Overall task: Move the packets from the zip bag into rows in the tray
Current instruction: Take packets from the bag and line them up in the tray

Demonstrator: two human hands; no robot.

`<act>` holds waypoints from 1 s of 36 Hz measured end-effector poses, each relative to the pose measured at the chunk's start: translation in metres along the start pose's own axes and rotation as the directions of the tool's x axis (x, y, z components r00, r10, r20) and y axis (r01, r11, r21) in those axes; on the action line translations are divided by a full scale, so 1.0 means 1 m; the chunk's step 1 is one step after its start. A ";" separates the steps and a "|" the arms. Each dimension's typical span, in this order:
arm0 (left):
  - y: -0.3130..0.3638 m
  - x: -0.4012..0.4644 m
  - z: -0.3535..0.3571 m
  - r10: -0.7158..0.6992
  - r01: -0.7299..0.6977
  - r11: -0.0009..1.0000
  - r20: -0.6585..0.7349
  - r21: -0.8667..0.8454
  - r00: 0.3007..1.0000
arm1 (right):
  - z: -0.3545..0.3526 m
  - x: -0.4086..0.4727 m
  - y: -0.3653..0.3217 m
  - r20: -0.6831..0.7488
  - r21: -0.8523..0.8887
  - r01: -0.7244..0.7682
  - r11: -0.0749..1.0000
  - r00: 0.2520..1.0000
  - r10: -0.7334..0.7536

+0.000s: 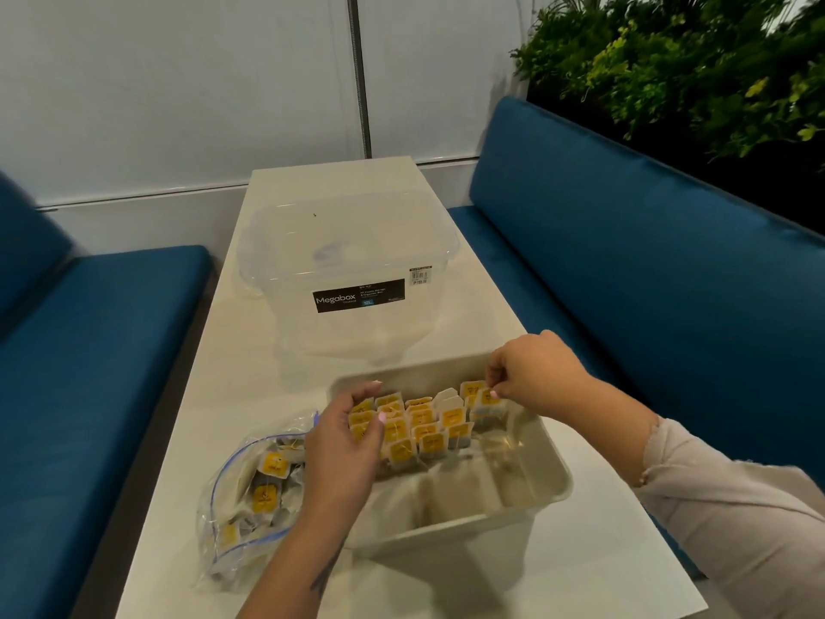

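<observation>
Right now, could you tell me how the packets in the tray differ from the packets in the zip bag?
The packets in the tray stand upright in tidy rows; the packets in the zip bag lie jumbled at mixed angles. The tray's packets sit uncovered, with both hands at them; the bag's are behind clear plastic, untouched. Both sets share yellow labels.

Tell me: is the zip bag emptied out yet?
No, the zip bag left of the tray still holds several yellow-labelled packets.

You are sitting at a long white table [232, 350] running toward a pale wall [178, 82]. Blue benches [625, 243] are flanking it left and right, with green foliage [692, 60] far right.
</observation>
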State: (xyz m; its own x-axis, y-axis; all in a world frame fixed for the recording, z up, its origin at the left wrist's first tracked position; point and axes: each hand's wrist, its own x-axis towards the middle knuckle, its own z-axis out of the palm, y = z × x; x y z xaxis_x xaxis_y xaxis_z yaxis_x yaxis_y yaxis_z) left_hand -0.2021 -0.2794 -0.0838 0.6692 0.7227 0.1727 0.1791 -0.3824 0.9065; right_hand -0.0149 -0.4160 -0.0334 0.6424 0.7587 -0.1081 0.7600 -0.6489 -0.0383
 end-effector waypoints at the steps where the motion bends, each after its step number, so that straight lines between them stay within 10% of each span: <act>1: -0.002 -0.001 -0.001 -0.006 0.006 1.000 0.002 -0.005 1.000 | 0.006 0.001 0.002 -0.004 -0.035 -0.004 0.999 1.000 0.004; 36: -0.012 -0.006 0.003 -0.046 0.044 0.997 0.028 0.062 0.999 | 0.062 0.012 -0.005 -0.058 -0.184 -0.037 0.982 0.998 0.027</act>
State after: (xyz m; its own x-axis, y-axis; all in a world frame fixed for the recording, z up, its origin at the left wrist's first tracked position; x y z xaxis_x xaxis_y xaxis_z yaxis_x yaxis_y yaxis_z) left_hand -0.2060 -0.2806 -0.0967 0.6802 0.7231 0.1204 0.2523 -0.3852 0.8877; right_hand -0.0166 -0.4069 -0.0959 0.6672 0.7431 -0.0511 0.7408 -0.6550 0.1489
